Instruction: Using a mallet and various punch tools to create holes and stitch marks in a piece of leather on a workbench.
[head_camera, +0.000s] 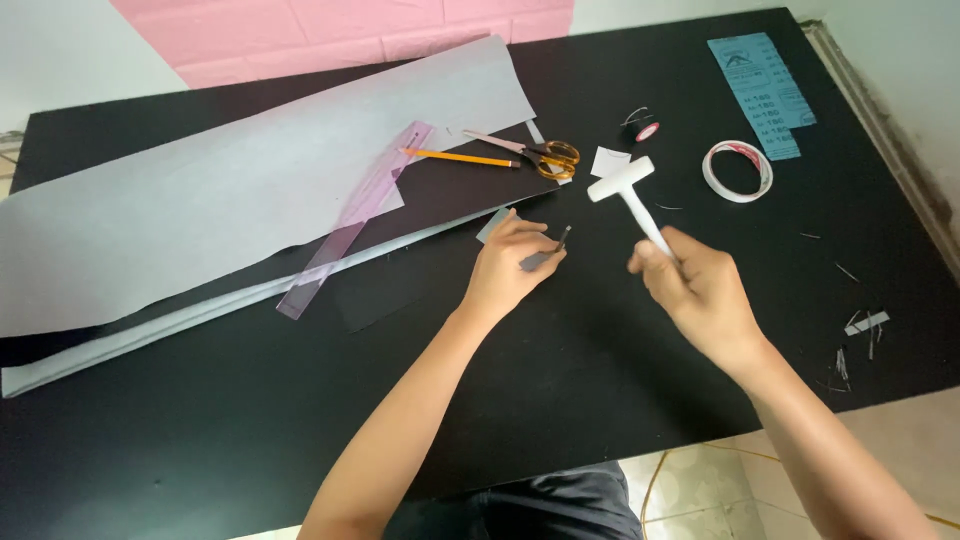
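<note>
On the black desk (560, 400), no container is present; every item lies loose on the surface. The right hand (700, 290) has its fingers clenched around the lower end of the handle of a white T-shaped tool (630, 195). The tool's long axis runs diagonally, from the hand up and to the left, with its crossbar head pointing away from the person and raised above the desk. Just left of the tool, the left hand (510, 265) pinches a small dark strip (548, 255) between thumb and fingers; the strip slants up to the right, its tip towards the tool's handle. A small pale card (492, 225) lies partly under that hand. Beyond the tool's head sit a white paper square (609, 161), orange-handled scissors (540, 153) and a yellow pencil (462, 157). Right of the head lies a roll of tape (737, 171); further right, a blue sheet (765, 95). Left of the tool, a clear purple ruler (350, 225) rests across a large grey sheet (230, 190).
</note>
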